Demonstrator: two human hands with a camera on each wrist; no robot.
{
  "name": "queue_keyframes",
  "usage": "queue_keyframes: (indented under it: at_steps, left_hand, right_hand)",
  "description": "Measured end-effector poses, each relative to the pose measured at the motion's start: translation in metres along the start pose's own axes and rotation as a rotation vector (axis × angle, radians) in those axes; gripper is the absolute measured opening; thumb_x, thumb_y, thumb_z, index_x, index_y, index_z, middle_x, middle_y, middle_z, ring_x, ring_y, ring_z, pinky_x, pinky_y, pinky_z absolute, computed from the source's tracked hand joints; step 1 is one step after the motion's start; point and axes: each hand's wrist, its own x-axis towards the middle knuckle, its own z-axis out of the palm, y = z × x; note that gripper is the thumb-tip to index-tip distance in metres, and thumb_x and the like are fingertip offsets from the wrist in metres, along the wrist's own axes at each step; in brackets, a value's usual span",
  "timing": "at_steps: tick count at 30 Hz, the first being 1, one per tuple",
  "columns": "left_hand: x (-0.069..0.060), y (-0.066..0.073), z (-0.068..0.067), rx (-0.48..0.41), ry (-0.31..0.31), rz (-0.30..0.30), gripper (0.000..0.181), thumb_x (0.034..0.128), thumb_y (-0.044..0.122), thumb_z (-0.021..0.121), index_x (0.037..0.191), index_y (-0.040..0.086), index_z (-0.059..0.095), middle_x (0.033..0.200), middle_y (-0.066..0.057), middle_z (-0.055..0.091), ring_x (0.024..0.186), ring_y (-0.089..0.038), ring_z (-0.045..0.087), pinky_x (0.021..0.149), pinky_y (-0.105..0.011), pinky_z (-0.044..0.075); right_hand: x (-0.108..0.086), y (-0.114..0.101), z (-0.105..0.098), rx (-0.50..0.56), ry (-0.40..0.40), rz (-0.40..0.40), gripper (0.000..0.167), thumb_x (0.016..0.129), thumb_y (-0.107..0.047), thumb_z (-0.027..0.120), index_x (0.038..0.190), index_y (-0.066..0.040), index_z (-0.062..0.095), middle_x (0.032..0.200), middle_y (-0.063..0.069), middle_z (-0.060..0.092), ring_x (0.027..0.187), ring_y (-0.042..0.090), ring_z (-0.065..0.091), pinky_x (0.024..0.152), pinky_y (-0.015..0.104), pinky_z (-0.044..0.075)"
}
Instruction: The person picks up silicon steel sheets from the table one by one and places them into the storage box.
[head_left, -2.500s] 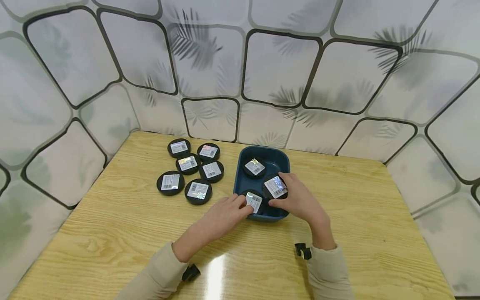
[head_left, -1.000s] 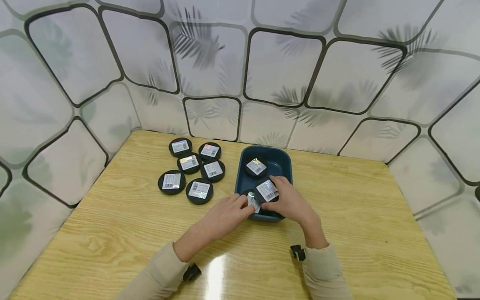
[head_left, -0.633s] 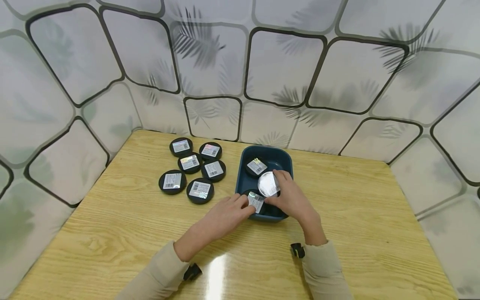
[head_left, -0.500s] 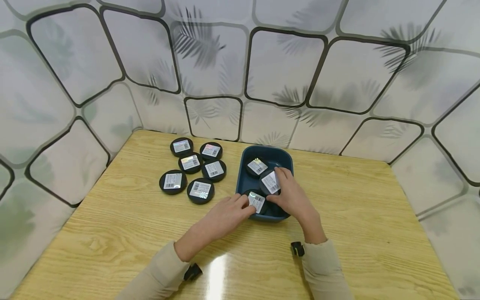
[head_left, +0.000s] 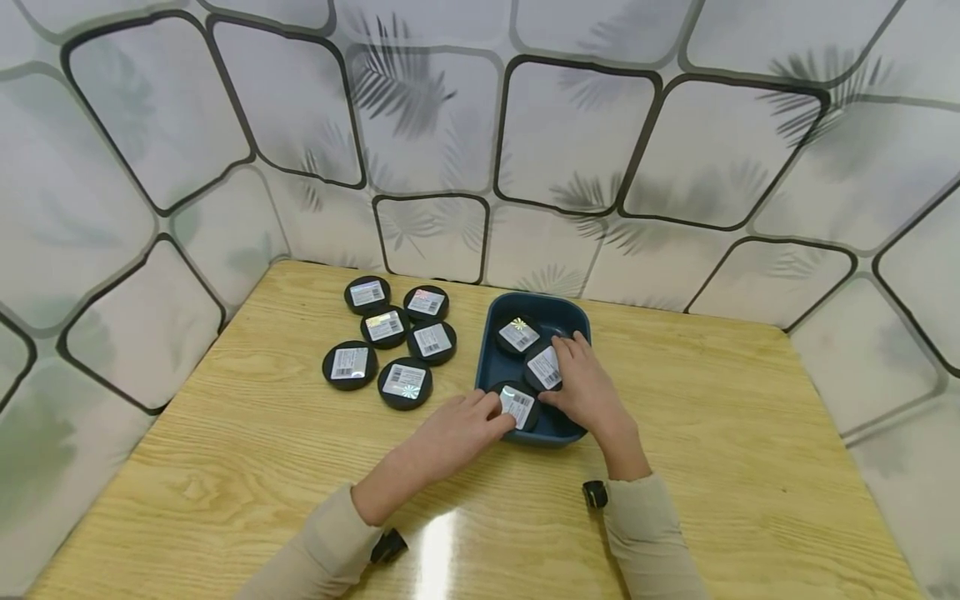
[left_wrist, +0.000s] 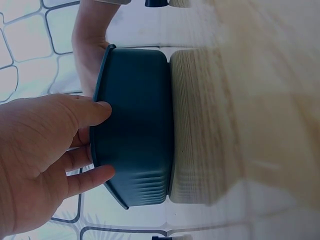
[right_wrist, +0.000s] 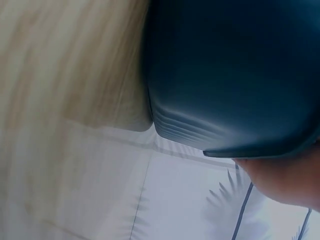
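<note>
A dark blue plastic bin (head_left: 564, 310) stands on the wooden table and holds three flat, round black discs with white barcode labels. My left hand (head_left: 457, 433) grips its near-left rim; in the left wrist view the thumb (left_wrist: 104, 110) lies against the outer wall and some fingers go over the rim. Those fingertips are over the near-left disc (head_left: 519, 407), partly covering it. With thumb and fingers, my right hand (head_left: 594, 396) holds the labelled disc (head_left: 543, 367) at the bin's right. A third disc (head_left: 517, 334) lies at the far left inside.
Several more labelled black discs (head_left: 405, 382) lie on the table (head_left: 247, 467) left of the bin. A patterned fabric wall (head_left: 442, 237) encloses the back and both sides. The right wrist view shows mostly the bin's outer wall (right_wrist: 235, 65).
My right hand has moved the disc left, then up toward the bin's middle right. Its silver surface showed briefly, and now the label faces up again. The left hand keeps its place.
</note>
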Motion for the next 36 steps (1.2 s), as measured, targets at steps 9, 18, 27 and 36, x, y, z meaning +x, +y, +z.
queue_keyframes:
  at_steps: [9, 18, 27, 36]
  left_hand:
    - [0.0004, 0.0004, -0.0024, -0.003, -0.025, -0.008, 0.015, 0.0974, 0.017, 0.063, 0.112, 0.02, 0.063, 0.1, 0.0, 0.056, 0.084, -0.016, 0.051, 0.067, -0.026, 0.047]
    - [0.0002, 0.0008, -0.0016, 0.0, -0.029, -0.005, 0.016, 0.0974, 0.017, 0.063, 0.113, 0.021, 0.062, 0.101, 0.0, 0.056, 0.085, -0.016, 0.051, 0.068, -0.026, 0.047]
    - [0.0, 0.0013, -0.0008, 0.0, -0.041, -0.01, 0.018, 0.0976, 0.016, 0.063, 0.115, 0.021, 0.061, 0.103, -0.001, 0.056, 0.086, -0.016, 0.052, 0.068, -0.026, 0.047]
    - [0.001, 0.0016, 0.0008, 0.011, -0.018, 0.001, 0.017, 0.0973, 0.015, 0.063, 0.113, 0.02, 0.061, 0.103, -0.002, 0.056, 0.086, -0.017, 0.051, 0.067, -0.026, 0.047]
  right_hand:
    - [0.0024, 0.0005, 0.002, -0.111, -0.056, -0.006, 0.09, 0.08, -0.03, 0.084, 0.146, 0.009, 0.037, 0.145, 0.029, 0.044, 0.147, 0.044, 0.021, 0.118, 0.05, 0.022]
    - [0.0042, 0.001, 0.003, -0.2, -0.065, -0.034, 0.085, 0.078, -0.033, 0.084, 0.14, 0.011, 0.044, 0.138, 0.029, 0.052, 0.143, 0.044, 0.03, 0.116, 0.051, 0.027]
    - [0.0049, 0.0035, 0.0071, -0.203, -0.037, -0.046, 0.083, 0.076, -0.032, 0.085, 0.137, 0.011, 0.048, 0.136, 0.028, 0.055, 0.141, 0.043, 0.033, 0.115, 0.051, 0.028]
    - [0.0063, 0.007, 0.0046, -0.105, -0.007, -0.067, 0.089, 0.075, -0.027, 0.085, 0.142, 0.011, 0.042, 0.138, 0.028, 0.053, 0.142, 0.042, 0.031, 0.115, 0.053, 0.027]
